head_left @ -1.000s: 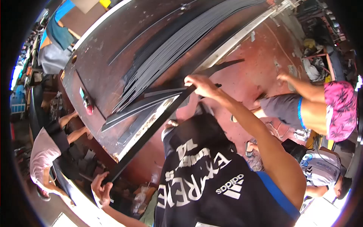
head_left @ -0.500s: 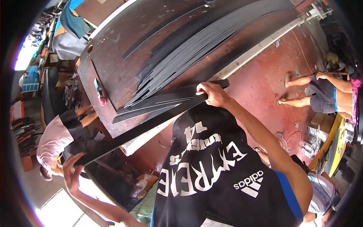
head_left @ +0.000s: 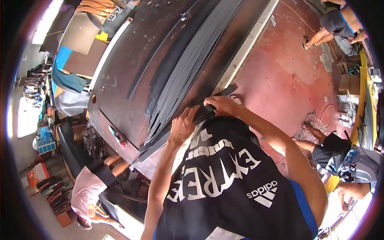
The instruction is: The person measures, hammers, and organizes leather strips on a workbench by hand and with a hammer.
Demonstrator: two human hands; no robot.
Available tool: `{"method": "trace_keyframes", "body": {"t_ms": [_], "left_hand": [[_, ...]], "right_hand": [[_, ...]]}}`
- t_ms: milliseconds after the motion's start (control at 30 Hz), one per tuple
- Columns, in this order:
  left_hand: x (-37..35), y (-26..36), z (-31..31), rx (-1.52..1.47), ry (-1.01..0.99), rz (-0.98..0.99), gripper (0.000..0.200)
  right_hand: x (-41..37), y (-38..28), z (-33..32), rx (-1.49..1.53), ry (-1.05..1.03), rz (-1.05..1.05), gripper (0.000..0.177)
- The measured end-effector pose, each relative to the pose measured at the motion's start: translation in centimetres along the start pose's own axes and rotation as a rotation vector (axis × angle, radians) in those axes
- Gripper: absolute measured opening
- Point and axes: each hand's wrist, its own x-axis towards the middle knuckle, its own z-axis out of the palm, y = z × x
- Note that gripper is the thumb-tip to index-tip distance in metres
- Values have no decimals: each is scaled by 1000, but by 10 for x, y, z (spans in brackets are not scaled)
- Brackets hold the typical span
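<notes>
Both my hands are close together at the table's near edge, in front of my black shirt. My left hand [head_left: 185, 125] is closed round a folded black strip [head_left: 205, 113]. The fingers of my right hand [head_left: 221, 105] are wrapped on the same strip, just beside it. A long bundle of thin dark strips [head_left: 188, 68] lies on the dark table [head_left: 116, 86] beyond my hands. Flat black strips [head_left: 154, 147] lie along the near edge, under and left of my left hand.
A knife with a red handle [head_left: 123, 144] lies at the table's left corner. One person in a pink shirt [head_left: 86, 187] bends at lower left. Another person [head_left: 340, 154] is at lower right, and a person's legs [head_left: 320, 38] show at upper right.
My left hand has come from the far left to beside my right hand. The long black strip stretched between them is now folded up. The view has turned.
</notes>
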Motion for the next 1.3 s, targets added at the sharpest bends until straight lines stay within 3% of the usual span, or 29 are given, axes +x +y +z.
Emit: {"method": "trace_keyframes", "body": {"t_ms": [33,67,233,400,500,567,700,867,933,1067,1133,1200,1267,1300], "left_hand": [[3,-2,-3,-48,-7,16,49],[5,3,-7,-69,-135,-110,54],[-8,-7,12,-105,-140,-96,70],[-10,-18,25,-14,-16,-15,76],[-15,-22,31,18,26,22,81],[-16,-26,36,34,57,68,81],[-17,-25,45,76,29,38,76],[-18,-26,46,115,86,77,71],[-17,-28,48,112,91,74,71],[-18,-28,45,84,87,77,72],[-19,-27,45,110,112,73,73],[-19,-23,44,132,106,48,76],[-18,-23,45,117,102,45,76],[-18,-24,46,105,88,34,76]], "right_hand": [[0,-3,-5,-5,2,-2,30],[0,-8,-10,5,-52,67,31],[2,-17,-15,-31,-168,163,40],[-2,-19,-16,11,-163,175,45],[-9,-21,-11,46,-48,203,45],[-17,-30,-14,-75,-41,310,38],[-51,-35,-27,-240,25,361,42],[-88,-13,-65,-635,249,220,37],[-119,4,-97,-690,342,271,36],[-156,-25,-209,-909,393,612,35],[-165,-27,-272,-1005,392,676,46],[-152,-22,-319,-1317,459,397,55],[-107,-41,-356,-1498,466,357,53],[-78,-50,-370,-1479,546,177,55]]}}
